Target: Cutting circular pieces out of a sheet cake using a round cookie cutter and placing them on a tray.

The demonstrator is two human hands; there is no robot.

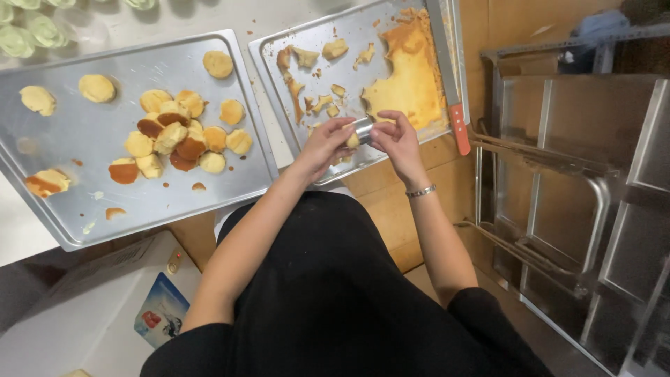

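My left hand (pixel 325 142) and my right hand (pixel 397 139) meet over the near edge of the right baking tray (pixel 279 84). Together they hold a small round metal cutter ring (pixel 363 128) with a piece of yellow cake (pixel 353 141) poking out of it. Behind my hands on that tray lies the leftover sheet of sponge cake (pixel 412 80) with ragged edges, plus several scraps. The left baking tray (pixel 84 209) carries a pile of cut cake rounds (pixel 183 136), yellow and brown, and a few loose rounds farther left.
A long knife with a red handle (pixel 458 127) lies along the right tray's right edge. A steel rack (pixel 579 195) stands at the right. A white box (pixel 105 314) sits at lower left. Green piped sweets (pixel 31 31) line the top left.
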